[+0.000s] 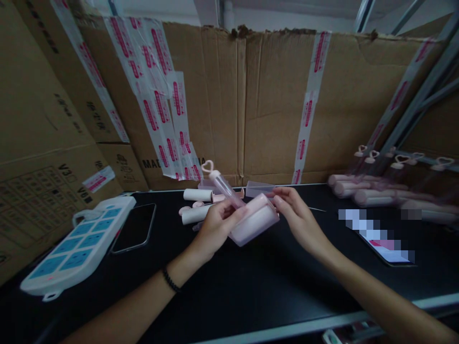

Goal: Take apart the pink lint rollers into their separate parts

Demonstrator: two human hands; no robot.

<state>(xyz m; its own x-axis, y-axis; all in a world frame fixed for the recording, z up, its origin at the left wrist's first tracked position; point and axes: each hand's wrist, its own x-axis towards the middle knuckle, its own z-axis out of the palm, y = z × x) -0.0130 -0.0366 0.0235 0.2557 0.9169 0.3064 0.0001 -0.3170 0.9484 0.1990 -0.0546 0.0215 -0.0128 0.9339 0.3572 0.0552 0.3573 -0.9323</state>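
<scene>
**benchguy:** Cardboard boxes with pink-printed tape wall off the back of a black table, pretty dim in there. What's in the hands?

**rollerfan:** Left hand is wrapped around a pink lint roller, thumb over the top, holding it up off the table right in the middle. Its clear handle pokes up and back to the left and ends in a little heart loop. Right hand is pinched narrow at the roller's right end, fingertips touching it. Looks like a clear cover sits around the roll, but it's too blurry to swear to it.

**benchguy:** And around that?

**rollerfan:** Just behind the hands, a few loose white rolls and small pink bits lying on the table. Off to the right, well apart, a row of finished rollers with heart handles, lying on their sides, smeared by motion blur. A phone with a lit screen sits near the right forearm. On the left there's a dark phone lying flat, and beside it a white power strip with blue sockets. Black band on the left wrist.
</scene>
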